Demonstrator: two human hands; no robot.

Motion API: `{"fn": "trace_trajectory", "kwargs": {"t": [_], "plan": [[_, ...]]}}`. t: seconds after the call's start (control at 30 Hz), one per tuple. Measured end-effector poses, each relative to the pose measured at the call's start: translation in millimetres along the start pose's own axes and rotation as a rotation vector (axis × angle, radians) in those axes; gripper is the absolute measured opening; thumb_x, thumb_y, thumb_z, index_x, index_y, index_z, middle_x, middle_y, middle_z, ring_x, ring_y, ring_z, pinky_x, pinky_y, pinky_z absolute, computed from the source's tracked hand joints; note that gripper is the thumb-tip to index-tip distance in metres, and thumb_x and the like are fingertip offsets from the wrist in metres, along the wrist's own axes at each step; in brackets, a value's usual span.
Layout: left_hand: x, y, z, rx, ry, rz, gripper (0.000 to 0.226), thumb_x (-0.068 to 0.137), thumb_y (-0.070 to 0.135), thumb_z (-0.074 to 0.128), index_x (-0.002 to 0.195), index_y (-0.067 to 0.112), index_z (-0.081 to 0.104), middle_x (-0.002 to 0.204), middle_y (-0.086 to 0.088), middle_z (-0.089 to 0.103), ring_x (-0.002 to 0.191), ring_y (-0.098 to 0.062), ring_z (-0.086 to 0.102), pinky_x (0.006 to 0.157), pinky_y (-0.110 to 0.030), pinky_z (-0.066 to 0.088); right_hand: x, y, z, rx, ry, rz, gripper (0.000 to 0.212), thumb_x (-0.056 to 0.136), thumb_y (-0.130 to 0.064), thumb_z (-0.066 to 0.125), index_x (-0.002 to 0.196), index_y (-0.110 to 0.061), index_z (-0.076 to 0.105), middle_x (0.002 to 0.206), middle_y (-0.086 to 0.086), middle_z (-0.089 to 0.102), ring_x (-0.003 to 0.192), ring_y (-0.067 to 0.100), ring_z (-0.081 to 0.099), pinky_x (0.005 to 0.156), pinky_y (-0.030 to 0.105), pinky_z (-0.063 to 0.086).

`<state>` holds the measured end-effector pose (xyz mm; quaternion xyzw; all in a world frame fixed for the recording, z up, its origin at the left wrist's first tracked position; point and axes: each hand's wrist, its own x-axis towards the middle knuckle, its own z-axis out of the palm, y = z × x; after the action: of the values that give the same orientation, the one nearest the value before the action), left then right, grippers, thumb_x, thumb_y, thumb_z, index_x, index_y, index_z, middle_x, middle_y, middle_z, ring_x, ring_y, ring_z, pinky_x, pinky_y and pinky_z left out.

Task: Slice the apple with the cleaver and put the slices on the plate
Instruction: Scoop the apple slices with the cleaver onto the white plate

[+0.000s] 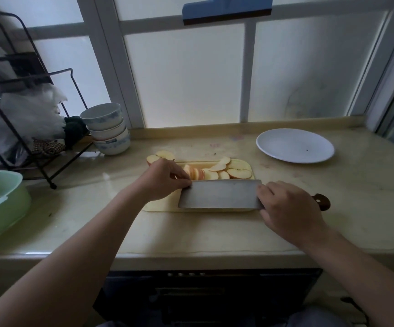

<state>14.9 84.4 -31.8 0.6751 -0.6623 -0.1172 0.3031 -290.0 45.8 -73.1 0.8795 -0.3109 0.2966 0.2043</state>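
Observation:
A pale yellow cutting board (160, 206) lies on the counter with several apple slices (237, 172) fanned over its far right part. The cleaver (219, 194) lies with its broad blade tilted toward me across the board. My right hand (288, 208) grips its dark wooden handle (322, 201). My left hand (165, 179) touches the blade's far left corner with its fingertips and covers the left end of a row of slices (197, 173). Two apple pieces (159, 156) sit just beyond the board's far left corner. The white plate (295, 145) stands bare at the right rear.
A stack of bowls (107, 128) stands at the left rear beside a black wire rack (40, 138) holding plastic bags. A green basin (0, 204) sits at the left edge. A frosted window runs behind the counter, whose front edge (191, 253) is near me.

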Motion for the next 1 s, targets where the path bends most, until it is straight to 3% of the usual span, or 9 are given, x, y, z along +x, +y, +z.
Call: {"fn": "trace_trajectory", "kwargs": {"t": [0.2,0.3,0.43,0.5,0.57,0.63,0.7,0.8,1.0], "plan": [[5,-5,9,-0.022,0.076,-0.071,0.003,0.085,0.012,0.079,0.085,0.013,0.081,0.067,0.016,0.065,0.058,0.007,0.057,0.056,-0.007,0.041,-9,8,-2,0.02,-0.004,-0.009,0.029,0.056,0.004,0.08,0.074,-0.005,0.059,0.061,0.01,0.054,0.048,0.03,0.051,0.041,0.035,0.044],[7,-8,12,-0.023,0.086,-0.107,0.004,0.086,0.012,0.077,0.088,0.013,0.08,0.072,0.012,0.068,0.067,0.002,0.061,0.059,-0.007,0.043,-14,14,-5,0.036,-0.029,0.014,0.03,0.056,0.004,0.081,0.074,-0.006,0.059,0.061,0.009,0.054,0.05,0.03,0.052,0.042,0.036,0.046],[7,-11,16,-0.036,0.124,-0.147,0.005,0.089,0.012,0.074,0.089,0.017,0.076,0.08,0.005,0.069,0.077,-0.011,0.063,0.062,-0.018,0.044,-17,21,-9,0.094,-0.065,0.136,0.027,0.062,0.001,0.083,0.077,-0.006,0.061,0.062,0.007,0.056,0.05,0.031,0.055,0.041,0.034,0.045],[7,-14,17,-0.049,0.173,-0.161,0.002,0.09,0.017,0.072,0.09,0.017,0.074,0.078,0.003,0.067,0.072,-0.012,0.06,0.059,-0.02,0.041,-13,19,-15,0.193,-0.107,0.27,0.024,0.074,-0.002,0.081,0.077,-0.01,0.059,0.061,0.003,0.057,0.051,0.029,0.055,0.042,0.036,0.048],[6,-15,19,-0.089,0.202,-0.176,0.012,0.092,0.025,0.07,0.1,0.016,0.072,0.085,0.0,0.069,0.076,-0.012,0.062,0.063,-0.023,0.048,-5,17,-25,0.339,-0.139,0.471,0.023,0.085,-0.009,0.078,0.076,-0.015,0.058,0.063,-0.001,0.061,0.057,0.023,0.058,0.052,0.037,0.05],[5,-15,21,-0.101,0.188,-0.183,0.029,0.094,0.034,0.067,0.117,0.016,0.067,0.105,-0.002,0.068,0.094,-0.015,0.063,0.08,-0.034,0.057,7,15,-36,0.54,-0.188,0.702,0.017,0.09,-0.015,0.074,0.076,-0.016,0.063,0.066,-0.001,0.067,0.063,0.02,0.063,0.059,0.034,0.05],[3,-13,24,-0.091,0.141,-0.202,0.048,0.094,0.044,0.064,0.135,0.019,0.057,0.128,-0.005,0.059,0.116,-0.02,0.057,0.096,-0.04,0.053,20,14,-46,0.822,-0.246,0.916,0.008,0.094,-0.011,0.067,0.086,-0.013,0.069,0.07,0.004,0.072,0.058,0.019,0.062,0.056,0.033,0.051],[1,-9,28,-0.104,0.047,-0.225,0.066,0.093,0.052,0.062,0.15,0.024,0.041,0.151,-0.009,0.043,0.136,-0.027,0.043,0.108,-0.044,0.043,30,14,-50,1.145,-0.27,1.157,0.013,0.1,-0.001,0.054,0.098,-0.005,0.066,0.071,0.016,0.065,0.05,0.018,0.051,0.048,0.031,0.046],[0,-2,35,-0.111,-0.027,-0.222,0.084,0.089,0.059,0.065,0.156,0.022,0.03,0.16,-0.01,0.029,0.145,-0.028,0.032,0.113,-0.041,0.034,21,23,-38,1.25,-0.324,1.401,0.015,0.102,0.005,0.045,0.107,0.003,0.059,0.062,0.014,0.056,0.047,0.018,0.045,0.04,0.025,0.043]]}}
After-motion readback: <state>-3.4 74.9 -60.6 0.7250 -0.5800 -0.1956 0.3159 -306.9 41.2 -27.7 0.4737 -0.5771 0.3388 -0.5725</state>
